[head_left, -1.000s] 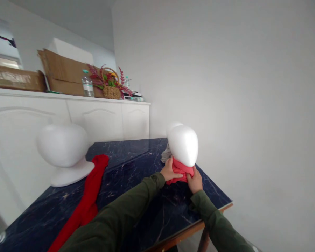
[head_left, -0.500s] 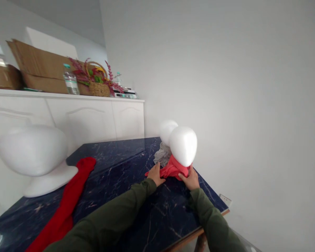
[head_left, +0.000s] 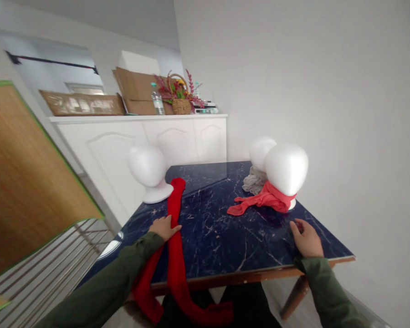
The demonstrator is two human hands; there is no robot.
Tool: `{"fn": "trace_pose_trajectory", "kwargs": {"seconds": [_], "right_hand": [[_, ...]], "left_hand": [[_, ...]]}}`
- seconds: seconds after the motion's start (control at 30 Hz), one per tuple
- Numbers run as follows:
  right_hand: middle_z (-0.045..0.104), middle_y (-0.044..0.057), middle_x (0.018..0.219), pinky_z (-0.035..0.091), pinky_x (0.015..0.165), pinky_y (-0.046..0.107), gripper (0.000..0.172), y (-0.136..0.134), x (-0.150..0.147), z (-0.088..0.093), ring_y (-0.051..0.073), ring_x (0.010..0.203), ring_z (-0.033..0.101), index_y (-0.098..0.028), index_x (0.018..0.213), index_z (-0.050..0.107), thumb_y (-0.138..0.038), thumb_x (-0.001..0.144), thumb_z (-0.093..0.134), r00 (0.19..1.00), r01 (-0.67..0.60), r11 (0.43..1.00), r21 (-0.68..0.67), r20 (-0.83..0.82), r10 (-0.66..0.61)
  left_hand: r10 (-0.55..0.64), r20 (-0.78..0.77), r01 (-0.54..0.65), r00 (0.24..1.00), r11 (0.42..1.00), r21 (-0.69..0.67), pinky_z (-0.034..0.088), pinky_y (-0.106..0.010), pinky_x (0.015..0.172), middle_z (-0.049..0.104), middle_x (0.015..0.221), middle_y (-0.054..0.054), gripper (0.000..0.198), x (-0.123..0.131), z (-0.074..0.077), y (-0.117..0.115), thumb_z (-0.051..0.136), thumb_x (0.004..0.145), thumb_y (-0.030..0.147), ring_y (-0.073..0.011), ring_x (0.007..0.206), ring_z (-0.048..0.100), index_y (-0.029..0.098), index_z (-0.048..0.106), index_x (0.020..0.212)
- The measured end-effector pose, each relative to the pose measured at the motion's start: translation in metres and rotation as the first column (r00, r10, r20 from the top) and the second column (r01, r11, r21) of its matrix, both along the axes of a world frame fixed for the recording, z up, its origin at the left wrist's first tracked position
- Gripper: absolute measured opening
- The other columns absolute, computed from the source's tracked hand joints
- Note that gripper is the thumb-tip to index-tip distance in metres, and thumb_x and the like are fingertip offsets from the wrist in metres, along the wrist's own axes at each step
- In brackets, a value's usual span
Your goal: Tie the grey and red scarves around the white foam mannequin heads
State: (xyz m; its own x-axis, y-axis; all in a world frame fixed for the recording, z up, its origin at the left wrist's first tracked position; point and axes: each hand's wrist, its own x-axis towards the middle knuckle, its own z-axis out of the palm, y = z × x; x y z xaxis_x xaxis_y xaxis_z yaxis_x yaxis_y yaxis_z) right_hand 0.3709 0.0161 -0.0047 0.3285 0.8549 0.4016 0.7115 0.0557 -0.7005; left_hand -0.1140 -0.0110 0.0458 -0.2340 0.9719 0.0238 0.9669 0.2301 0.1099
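My left hand (head_left: 164, 227) rests on a long red scarf (head_left: 175, 237) that lies along the dark blue marble table (head_left: 225, 237) and hangs off its near edge. Its fingers lie flat on the cloth. My right hand (head_left: 305, 237) sits on the table near the right front corner, fingers loosely curled, holding nothing. A white foam head (head_left: 287, 169) at the right wears a coral-red scarf (head_left: 263, 201) round its neck, one end trailing left. Behind it stands another foam head (head_left: 259, 152) with a grey scarf (head_left: 254, 181). A bare foam head (head_left: 149, 171) stands at the table's far left.
A white sideboard (head_left: 140, 141) behind the table carries cardboard boxes (head_left: 136, 91), a water bottle (head_left: 155, 99) and a flower basket (head_left: 179, 98). A brown board with a green edge (head_left: 27, 177) and a slatted rack (head_left: 51, 264) stand at the left. A white wall is on the right.
Both hands have let go of the coral-red scarf at the right foam head. My left hand has moved left onto the long red scarf; my right hand has drawn back to the table's front.
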Motion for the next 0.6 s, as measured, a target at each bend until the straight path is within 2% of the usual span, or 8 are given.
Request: {"fn": "trace_pose_trajectory", "kwargs": {"seconds": [0.13, 0.23, 0.3, 0.37, 0.4, 0.43, 0.47, 0.6], "right_hand": [[0.06, 0.008, 0.071, 0.04, 0.064, 0.034, 0.043, -0.022, -0.039, 0.008, 0.022, 0.068, 0.054, -0.018, 0.076, 0.06, -0.057, 0.073, 0.041, 0.992, -0.006, 0.999, -0.053, -0.128, -0.001], [0.059, 0.007, 0.068, 0.04, 0.063, 0.032, 0.052, -0.038, -0.106, 0.013, 0.02, 0.066, 0.054, -0.016, 0.076, 0.061, -0.065, 0.068, 0.043, 0.865, -0.364, 0.928, -0.081, -0.399, 0.305], [0.06, 0.007, 0.071, 0.041, 0.06, 0.03, 0.059, -0.044, -0.161, 0.017, 0.018, 0.063, 0.055, -0.015, 0.081, 0.061, -0.069, 0.063, 0.047, 0.582, -0.654, 0.748, -0.115, -0.708, 0.4], [0.062, 0.007, 0.076, 0.043, 0.059, 0.03, 0.064, -0.044, -0.213, 0.021, 0.018, 0.064, 0.058, -0.016, 0.088, 0.061, -0.072, 0.063, 0.043, 0.227, -0.908, 0.407, -0.095, -0.93, 0.289], [0.062, 0.006, 0.073, 0.043, 0.059, 0.03, 0.062, -0.04, -0.234, 0.023, 0.017, 0.063, 0.058, -0.014, 0.085, 0.061, -0.07, 0.061, 0.049, 0.141, -0.941, 0.335, -0.052, -0.959, 0.247], [0.062, 0.006, 0.069, 0.043, 0.058, 0.029, 0.058, -0.035, -0.25, 0.024, 0.017, 0.061, 0.058, -0.013, 0.083, 0.061, -0.065, 0.058, 0.056, 0.096, -0.947, 0.32, -0.019, -0.969, 0.226], [0.061, 0.004, 0.064, 0.043, 0.056, 0.028, 0.054, -0.026, -0.261, 0.025, 0.016, 0.058, 0.057, -0.012, 0.08, 0.061, -0.059, 0.054, 0.063, 0.094, -0.927, 0.376, 0.002, -0.967, 0.238], [0.052, -0.004, 0.053, 0.037, 0.047, 0.022, 0.043, 0.022, -0.26, 0.021, 0.009, 0.045, 0.047, -0.016, 0.081, 0.056, -0.047, 0.053, 0.068, 0.215, -0.708, 0.704, 0.054, -0.933, 0.288]], "left_hand": [[-0.097, 0.073, 0.089, 0.993, 0.991, 0.105, 0.033, -0.028, 0.097, 0.054, 0.119, -0.013, 0.043, 0.014, -0.007, -0.01, 0.033, 0.079, 0.021, -0.0193, 0.111, 0.049, 0.008, 0.047, 0.118], [-0.258, 0.2, 0.201, 0.945, 0.943, 0.267, 0.034, -0.029, 0.098, 0.055, 0.118, -0.01, 0.042, 0.041, -0.012, -0.025, 0.032, 0.081, 0.025, -0.0183, 0.11, 0.05, 0.011, 0.049, 0.118], [-0.414, 0.264, 0.313, 0.871, 0.882, 0.353, 0.037, -0.031, 0.096, 0.057, 0.115, -0.009, 0.04, 0.067, -0.014, -0.042, 0.034, 0.082, 0.028, -0.0194, 0.107, 0.052, 0.016, 0.052, 0.115], [-0.571, 0.287, 0.461, 0.769, 0.807, 0.37, 0.041, -0.031, 0.09, 0.061, 0.108, -0.005, 0.034, 0.092, -0.013, -0.059, 0.037, 0.081, 0.026, -0.0188, 0.1, 0.055, 0.023, 0.055, 0.109], [-0.635, 0.295, 0.532, 0.714, 0.766, 0.361, 0.043, -0.031, 0.086, 0.062, 0.103, -0.004, 0.03, 0.101, -0.011, -0.066, 0.039, 0.08, 0.026, -0.0183, 0.095, 0.057, 0.025, 0.057, 0.105], [-0.677, 0.304, 0.581, 0.671, 0.734, 0.351, 0.045, -0.03, 0.082, 0.064, 0.098, -0.002, 0.027, 0.107, -0.008, -0.07, 0.043, 0.079, 0.026, -0.0177, 0.089, 0.058, 0.027, 0.058, 0.102], [-0.695, 0.314, 0.603, 0.647, 0.718, 0.346, 0.045, -0.029, 0.079, 0.064, 0.093, -0.002, 0.025, 0.107, -0.005, -0.07, 0.046, 0.077, 0.026, -0.0172, 0.085, 0.058, 0.027, 0.058, 0.099], [-0.538, 0.311, 0.373, 0.784, 0.808, 0.457, 0.045, -0.032, 0.082, 0.061, 0.098, -0.005, 0.028, 0.054, -0.001, -0.032, 0.045, 0.077, 0.033, -0.0183, 0.088, 0.056, 0.022, 0.055, 0.101]]}}
